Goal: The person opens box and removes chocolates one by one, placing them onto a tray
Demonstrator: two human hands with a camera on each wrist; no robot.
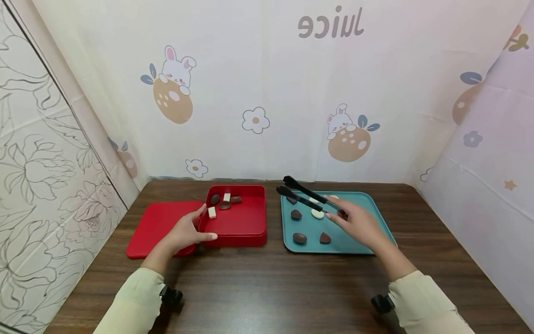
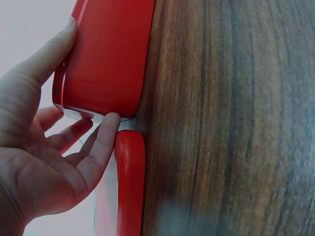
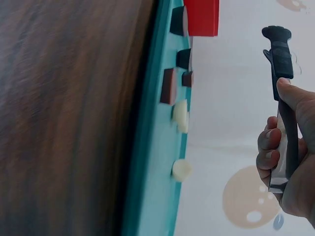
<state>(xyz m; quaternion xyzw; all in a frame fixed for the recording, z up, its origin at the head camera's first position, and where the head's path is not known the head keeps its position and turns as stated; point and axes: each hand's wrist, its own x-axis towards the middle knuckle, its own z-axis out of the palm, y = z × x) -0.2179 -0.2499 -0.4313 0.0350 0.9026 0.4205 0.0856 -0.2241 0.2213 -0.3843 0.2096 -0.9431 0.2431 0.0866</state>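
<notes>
My left hand (image 1: 187, 230) grips the near left corner of a red box (image 1: 242, 222), thumb on its front rim and fingers against the left wall. Inside lie a few chocolates: a dark oval one (image 1: 214, 199), brown ones and white squares (image 1: 212, 212). My right hand (image 1: 359, 222) holds black-tipped tongs (image 1: 308, 191) over a teal tray (image 1: 308, 227). Their arms stand apart with nothing between the tips, which point left toward the box. On the tray sit several chocolates, among them a brown oval (image 1: 299, 238), a brown triangular piece (image 1: 325, 238) and a white round (image 1: 317, 214).
A flat red lid (image 1: 146, 232) lies on the wooden table (image 1: 250, 287) to the left of the box, partly behind my left forearm. A patterned curtain (image 1: 258, 153) rises along the table's far edge, with more cloth at both sides.
</notes>
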